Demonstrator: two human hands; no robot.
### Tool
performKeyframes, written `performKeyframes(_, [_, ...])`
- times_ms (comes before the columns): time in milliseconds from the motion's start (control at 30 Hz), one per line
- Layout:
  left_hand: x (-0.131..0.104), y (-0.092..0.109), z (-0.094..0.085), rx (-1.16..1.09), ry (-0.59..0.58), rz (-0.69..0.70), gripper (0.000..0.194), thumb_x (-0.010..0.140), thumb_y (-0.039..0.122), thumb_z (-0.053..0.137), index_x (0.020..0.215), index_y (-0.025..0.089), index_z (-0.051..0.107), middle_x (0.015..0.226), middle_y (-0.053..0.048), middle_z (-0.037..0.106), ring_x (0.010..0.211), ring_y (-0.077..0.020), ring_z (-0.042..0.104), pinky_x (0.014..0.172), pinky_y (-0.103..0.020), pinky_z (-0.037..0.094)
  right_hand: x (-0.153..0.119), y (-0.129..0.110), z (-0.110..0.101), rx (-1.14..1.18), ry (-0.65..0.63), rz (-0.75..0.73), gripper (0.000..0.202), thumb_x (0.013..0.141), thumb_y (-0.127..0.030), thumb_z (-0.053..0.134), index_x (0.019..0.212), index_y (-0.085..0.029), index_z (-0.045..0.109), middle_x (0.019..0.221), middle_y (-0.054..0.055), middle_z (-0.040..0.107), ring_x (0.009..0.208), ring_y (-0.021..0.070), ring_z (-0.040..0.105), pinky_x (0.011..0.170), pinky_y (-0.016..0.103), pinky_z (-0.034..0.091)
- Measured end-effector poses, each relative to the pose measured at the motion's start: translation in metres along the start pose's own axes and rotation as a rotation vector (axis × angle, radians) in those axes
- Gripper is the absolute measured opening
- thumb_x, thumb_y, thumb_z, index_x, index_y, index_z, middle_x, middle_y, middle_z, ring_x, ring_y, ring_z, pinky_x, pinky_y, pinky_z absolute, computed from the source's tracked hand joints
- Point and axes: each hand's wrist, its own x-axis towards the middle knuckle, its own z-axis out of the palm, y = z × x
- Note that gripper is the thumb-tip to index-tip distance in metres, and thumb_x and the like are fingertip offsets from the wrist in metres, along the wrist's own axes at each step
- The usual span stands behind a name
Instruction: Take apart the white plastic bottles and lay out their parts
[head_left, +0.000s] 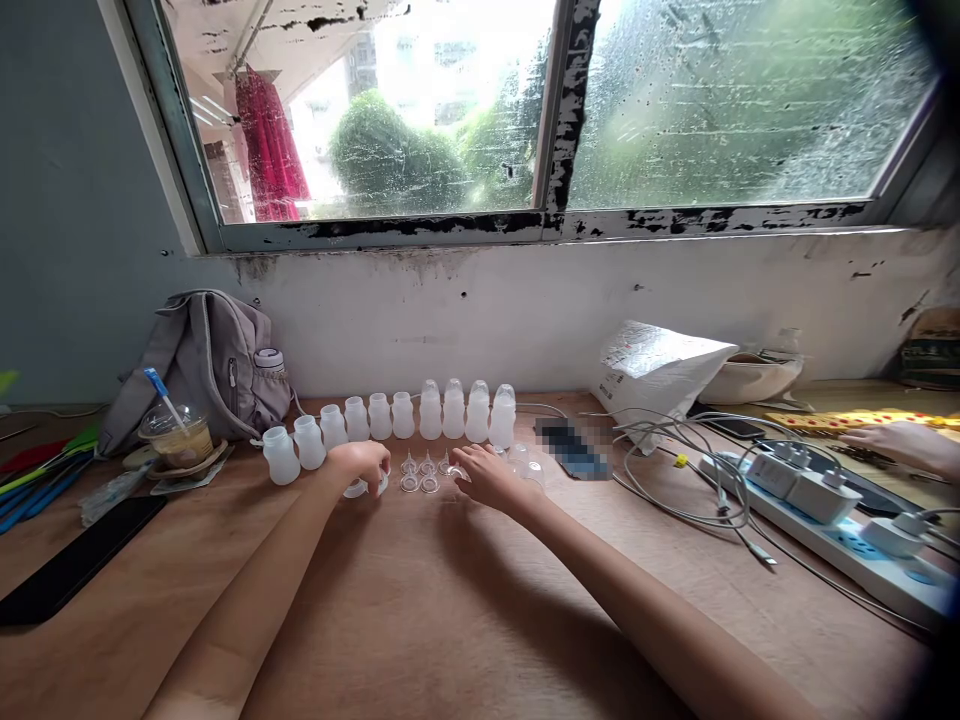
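My left hand point(361, 466) is closed, fingers pointing down, around a white bottle ring point(383, 482) low over the table. Another white ring point(355, 489) lies beneath it. My right hand point(484, 474) has its fingertips and thumb around a clear bottle nipple at the right end of a small group. Several clear nipples point(428, 484) stand between the hands. Behind them runs a row of frosted baby bottles point(379, 417), open at the top. Farther right, several bottles point(453, 410) wear clear domed caps. Loose clear caps point(534, 472) sit partly hidden behind my right hand.
To the left are a grey backpack point(217, 360), an iced drink cup point(178, 436) and a black flat slab point(79, 560). On the right lie a phone point(573, 449), looped cables point(675, 500), a power strip point(862, 540) and a white pouch point(660, 370). Another person's hand point(904, 445) rests far right.
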Motion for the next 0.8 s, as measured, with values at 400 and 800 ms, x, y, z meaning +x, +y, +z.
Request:
performKeyframes(400, [0.002, 0.004, 0.005, 0.087, -0.078, -0.058, 0.053, 0.034, 0.027, 0.075, 0.084, 0.024, 0.055, 0.097, -0.003, 0.056, 0.072, -0.0193, 0.055, 0.049, -0.022, 0.040, -0.002, -0.006, 0.018, -0.111, 0.023, -0.012, 0.016, 0.079, -0.026, 0.051, 0.093, -0.018, 0.053, 0.088, 0.008, 0.062, 0.088, 0.0229, 0.050, 0.077, 0.035, 0.028])
performKeyframes(800, [0.010, -0.001, 0.012, 0.107, -0.042, -0.070, 0.046, 0.042, 0.022, 0.072, 0.084, 0.021, 0.052, 0.102, -0.007, 0.054, 0.082, -0.0234, 0.055, 0.053, -0.024, 0.042, -0.005, -0.009, 0.014, -0.102, 0.052, -0.001, 0.023, 0.076, -0.024, 0.049, 0.099, -0.018, 0.050, 0.087, 0.009, 0.063, 0.089, 0.0233, 0.049, 0.081, 0.038, 0.025])
